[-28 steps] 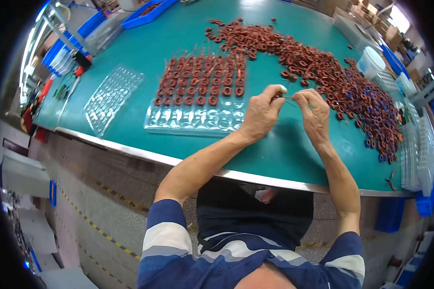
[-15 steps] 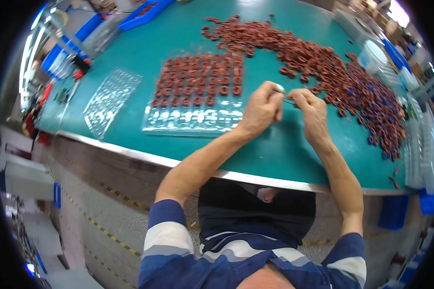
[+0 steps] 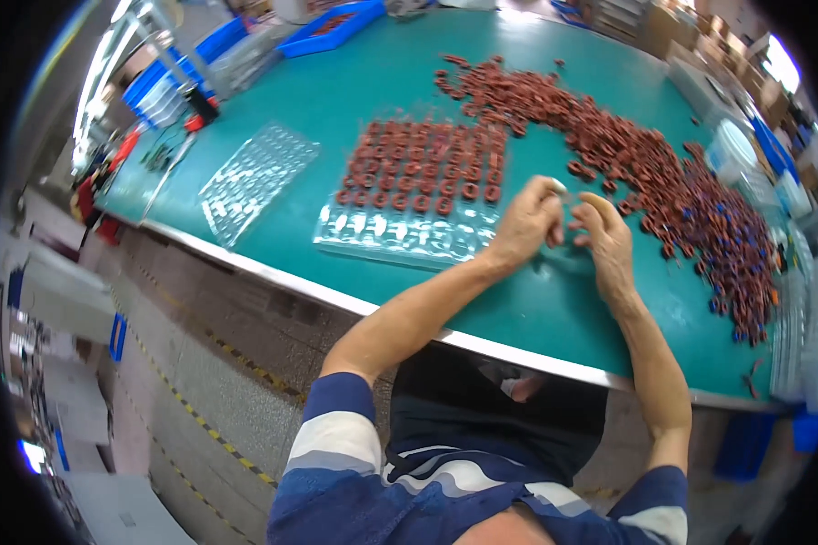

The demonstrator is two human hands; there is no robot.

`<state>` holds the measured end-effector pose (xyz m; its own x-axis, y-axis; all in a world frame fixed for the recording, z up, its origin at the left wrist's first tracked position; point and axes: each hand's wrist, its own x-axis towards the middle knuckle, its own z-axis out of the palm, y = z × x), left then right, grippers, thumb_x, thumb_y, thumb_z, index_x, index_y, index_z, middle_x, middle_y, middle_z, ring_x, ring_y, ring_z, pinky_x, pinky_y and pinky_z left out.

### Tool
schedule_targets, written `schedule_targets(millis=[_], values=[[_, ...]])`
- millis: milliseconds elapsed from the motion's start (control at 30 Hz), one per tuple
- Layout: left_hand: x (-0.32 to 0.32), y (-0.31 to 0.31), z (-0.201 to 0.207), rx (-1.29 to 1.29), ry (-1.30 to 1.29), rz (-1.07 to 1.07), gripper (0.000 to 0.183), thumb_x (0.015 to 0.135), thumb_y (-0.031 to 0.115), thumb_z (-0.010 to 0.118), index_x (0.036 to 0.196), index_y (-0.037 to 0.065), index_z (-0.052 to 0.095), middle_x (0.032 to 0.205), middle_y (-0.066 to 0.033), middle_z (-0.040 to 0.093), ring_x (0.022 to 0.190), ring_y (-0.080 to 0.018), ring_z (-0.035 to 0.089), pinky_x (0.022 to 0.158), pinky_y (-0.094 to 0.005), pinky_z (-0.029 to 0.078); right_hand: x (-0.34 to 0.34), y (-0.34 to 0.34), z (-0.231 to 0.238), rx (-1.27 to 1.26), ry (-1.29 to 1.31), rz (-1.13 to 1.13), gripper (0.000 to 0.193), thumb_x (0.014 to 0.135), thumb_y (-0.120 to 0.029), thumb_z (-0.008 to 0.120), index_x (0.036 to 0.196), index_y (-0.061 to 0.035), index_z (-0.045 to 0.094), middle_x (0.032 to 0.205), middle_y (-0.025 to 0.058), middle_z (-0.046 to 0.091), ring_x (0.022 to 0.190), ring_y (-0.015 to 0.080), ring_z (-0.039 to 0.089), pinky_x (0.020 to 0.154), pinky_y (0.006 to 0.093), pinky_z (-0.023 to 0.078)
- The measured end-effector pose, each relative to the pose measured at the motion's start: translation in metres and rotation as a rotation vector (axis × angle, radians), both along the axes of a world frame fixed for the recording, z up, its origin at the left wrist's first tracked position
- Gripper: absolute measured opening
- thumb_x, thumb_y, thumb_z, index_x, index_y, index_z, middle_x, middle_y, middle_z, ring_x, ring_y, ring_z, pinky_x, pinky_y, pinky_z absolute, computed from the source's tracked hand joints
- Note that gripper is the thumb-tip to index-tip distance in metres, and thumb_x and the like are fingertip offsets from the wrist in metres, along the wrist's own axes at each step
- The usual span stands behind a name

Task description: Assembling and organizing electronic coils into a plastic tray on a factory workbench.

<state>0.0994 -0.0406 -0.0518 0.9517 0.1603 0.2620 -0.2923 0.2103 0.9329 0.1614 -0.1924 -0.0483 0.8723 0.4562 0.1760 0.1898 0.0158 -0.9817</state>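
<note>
Above the green tabletop, my left hand is closed in a pinch, a pale covering on one fingertip. Whatever sits between its fingers is hidden. My right hand faces it across a small gap, fingers bent but apart, with nothing visible in them. Left of both hands lies a clear plastic tray with rows of reddish-brown rings filling its far part; its near rows show no rings. Beyond and right of my hands spreads a long heap of similar rings, mixed with blue bits at its right end.
Another clear tray lies further left, near some hand tools. A blue bin stands at the far edge. White tubs and stacked clear trays line the right side. The table's pale front edge runs before my body.
My hands have drawn slightly apart, and my right fingers have loosened from a pinch. The thin strand seen between them earlier no longer shows. The whole view has shifted.
</note>
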Motion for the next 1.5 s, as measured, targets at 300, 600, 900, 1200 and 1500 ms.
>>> schedule_targets(millis=[300, 600, 900, 1200, 1500], values=[[-0.003, -0.002, 0.011, -0.004, 0.018, -0.138, 0.027, 0.100, 0.012, 0.047, 0.124, 0.002, 0.041, 0.079, -0.0059, 0.052, 0.070, -0.0138, 0.057, 0.063, -0.0270, 0.050, 0.000, -0.005, 0.002, 0.087, 0.166, 0.226, 0.036, 0.099, -0.034, 0.052, 0.102, 0.0000, 0.063, 0.082, 0.0052, 0.066, 0.073, 0.0115, 0.062, 0.063, 0.0237, 0.046], [-0.009, 0.002, 0.014, 0.261, 0.017, 0.056, 0.020, 0.095, 0.003, 0.048, 0.115, 0.000, 0.049, 0.074, -0.0047, 0.053, 0.059, -0.0105, 0.053, 0.053, -0.0255, 0.046, -0.013, 0.000, 0.023, 0.119, 0.139, 0.005, 0.031, 0.097, -0.024, 0.054, 0.090, 0.0034, 0.066, 0.077, 0.0059, 0.065, 0.062, 0.0109, 0.058, 0.056, 0.0231, 0.044], [-0.014, 0.005, 0.019, 0.091, 0.166, -0.105, 0.028, 0.100, 0.025, 0.049, 0.107, -0.002, 0.049, 0.067, -0.0059, 0.056, 0.052, -0.0158, 0.060, 0.044, -0.0269, 0.048, -0.003, -0.002, 0.020, 0.049, 0.050, -0.040, 0.031, 0.096, -0.031, 0.059, 0.103, -0.0007, 0.062, 0.073, 0.0020, 0.058, 0.058, 0.0082, 0.055, 0.049, 0.0207, 0.041], [-0.017, 0.009, 0.020, 0.206, 0.101, -0.173, 0.027, 0.099, 0.025, 0.049, 0.105, -0.002, 0.054, 0.069, -0.0029, 0.056, 0.060, -0.0103, 0.057, 0.054, -0.0249, 0.048, 0.004, -0.013, 0.012, 0.117, 0.332, 0.201, 0.024, 0.094, -0.028, 0.062, 0.086, -0.0062, 0.058, 0.067, 0.0003, 0.057, 0.050, 0.0063, 0.050, 0.043, 0.0186, 0.036], [-0.008, -0.007, 0.011, 0.310, 0.042, 0.048, 0.016, 0.097, 0.015, 0.050, 0.104, 0.001, 0.056, 0.069, -0.0032, 0.055, 0.054, -0.0089, 0.053, 0.047, -0.0231, 0.043, 0.010, -0.012, 0.010, 0.002, 0.107, 0.083, 0.029, 0.093, -0.027, 0.062, 0.089, 0.0021, 0.059, 0.071, 0.0056, 0.061, 0.055, 0.0109, 0.057, 0.049, 0.0235, 0.045]])
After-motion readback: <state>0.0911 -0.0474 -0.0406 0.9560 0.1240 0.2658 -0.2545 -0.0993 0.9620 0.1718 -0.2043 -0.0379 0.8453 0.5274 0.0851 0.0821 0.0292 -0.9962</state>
